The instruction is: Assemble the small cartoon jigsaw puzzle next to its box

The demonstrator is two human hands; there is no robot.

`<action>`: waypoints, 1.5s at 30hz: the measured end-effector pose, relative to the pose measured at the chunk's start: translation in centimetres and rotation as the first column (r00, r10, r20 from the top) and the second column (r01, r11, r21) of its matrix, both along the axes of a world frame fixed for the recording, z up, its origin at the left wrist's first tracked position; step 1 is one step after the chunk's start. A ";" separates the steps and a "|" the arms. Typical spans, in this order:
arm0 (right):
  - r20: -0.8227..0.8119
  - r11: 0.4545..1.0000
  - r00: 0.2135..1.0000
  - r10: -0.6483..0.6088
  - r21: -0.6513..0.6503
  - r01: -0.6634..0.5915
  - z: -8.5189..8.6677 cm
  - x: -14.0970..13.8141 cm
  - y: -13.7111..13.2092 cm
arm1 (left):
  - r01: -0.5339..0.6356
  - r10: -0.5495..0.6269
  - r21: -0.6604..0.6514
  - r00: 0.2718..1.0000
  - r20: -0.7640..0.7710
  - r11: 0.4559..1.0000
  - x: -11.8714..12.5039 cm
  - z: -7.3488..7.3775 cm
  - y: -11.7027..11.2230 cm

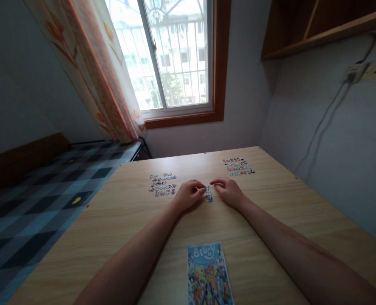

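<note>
A narrow strip of small jigsaw puzzle pieces (209, 195) lies on the wooden table between my two hands. My left hand (190, 195) rests at its left side, thumb and fingers drawn together at the strip's edge. From the right, my right hand (228, 190) reaches in with curled fingers, their tips by the strip's upper end. Whatever is between those fingertips is too small to make out. Loose puzzle pieces (162, 185) are spread in rows left of my left hand. Another group of puzzle pieces (238, 166) lies in rows beyond my right hand.
A colourful picture sheet reading "Bluey" (209, 273) lies on the table (162, 262) between my forearms. At left stands a bed with a checked cover (48, 199). Ahead are a curtain (101, 76) and a window (178, 55); a shelf (327, 34) hangs at right.
</note>
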State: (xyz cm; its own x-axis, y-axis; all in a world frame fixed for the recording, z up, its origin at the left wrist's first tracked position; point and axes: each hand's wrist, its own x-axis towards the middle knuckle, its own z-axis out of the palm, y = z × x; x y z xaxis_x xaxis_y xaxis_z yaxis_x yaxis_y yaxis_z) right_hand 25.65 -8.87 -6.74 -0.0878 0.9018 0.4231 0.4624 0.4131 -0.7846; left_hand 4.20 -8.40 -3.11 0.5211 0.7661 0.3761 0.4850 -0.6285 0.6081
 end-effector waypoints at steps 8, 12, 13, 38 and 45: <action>0.193 0.991 0.976 0.104 0.062 -0.118 0.6 -0.1 -0.4 | -0.017 0.031 0.108 0.991 -0.131 0.994 0.3 -0.6 0.1; 0.265 0.992 0.960 0.089 0.058 -0.108 0.7 0.0 -0.8 | 0.041 -0.014 0.118 0.975 -0.221 0.992 0.6 -0.7 -0.2; 0.268 0.994 0.960 0.075 0.052 -0.093 0.7 0.0 -0.8 | 0.048 -0.019 0.114 0.971 -0.239 0.992 0.6 -0.7 -0.2; 0.289 0.997 0.956 0.044 0.052 -0.062 0.4 0.6 -0.6 | 0.037 0.022 0.152 0.928 -0.372 0.988 1.4 -1.2 0.2; 0.275 0.999 0.961 0.018 0.044 -0.031 0.2 0.3 -0.2 | -0.040 0.093 0.160 0.937 -0.338 0.986 1.4 -1.3 0.4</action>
